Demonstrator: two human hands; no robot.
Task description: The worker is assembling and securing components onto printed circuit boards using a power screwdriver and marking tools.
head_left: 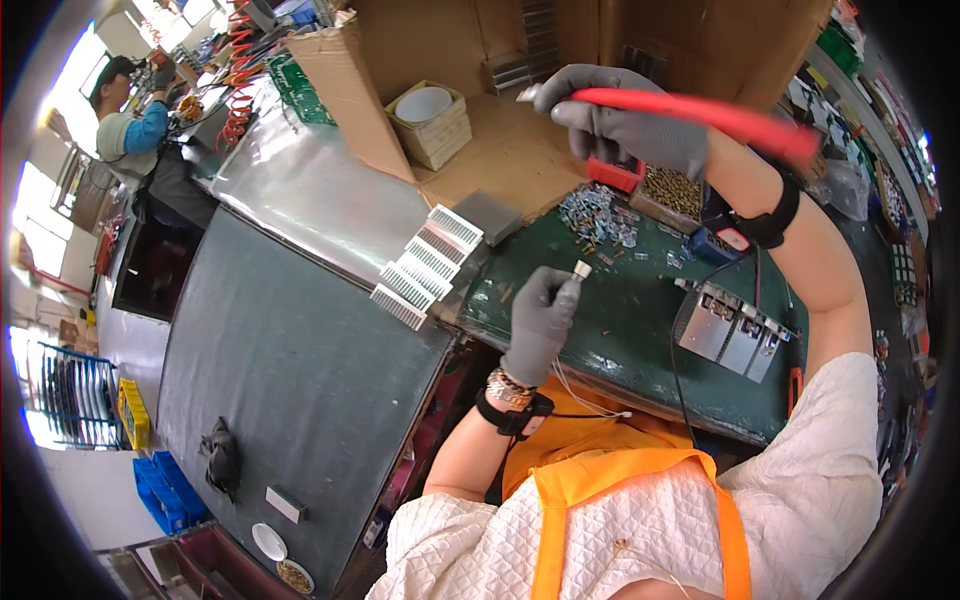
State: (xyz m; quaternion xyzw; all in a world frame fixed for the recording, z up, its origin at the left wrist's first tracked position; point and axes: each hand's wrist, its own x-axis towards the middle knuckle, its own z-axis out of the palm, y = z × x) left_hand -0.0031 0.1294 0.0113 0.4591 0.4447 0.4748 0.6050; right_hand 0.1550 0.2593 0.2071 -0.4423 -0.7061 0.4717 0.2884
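My left hand (543, 318), in a grey glove, is raised over the near edge of the green worktop. Thumb and fingers pinch a small white-and-silver connector-like piece (581, 270). Thin white wires (590, 402) hang below that wrist; whether they join the piece I cannot tell. Farther away and to the right, my gloved right hand (635, 120) is closed on a long red strip-like tool (700, 108), its far end smeared by motion. A small pale piece (527, 95) shows at the right fingertips. Loose small metal parts (598, 215) lie in a pile beneath that hand.
A metal box-shaped unit (735, 330) stands on the green worktop (640, 300). Brass parts fill a bin (670, 192) beside a red bin (615, 174). Finned metal pieces (428, 265) lie left, before an open cardboard box (370, 100). Another person (140, 130) sits far left.
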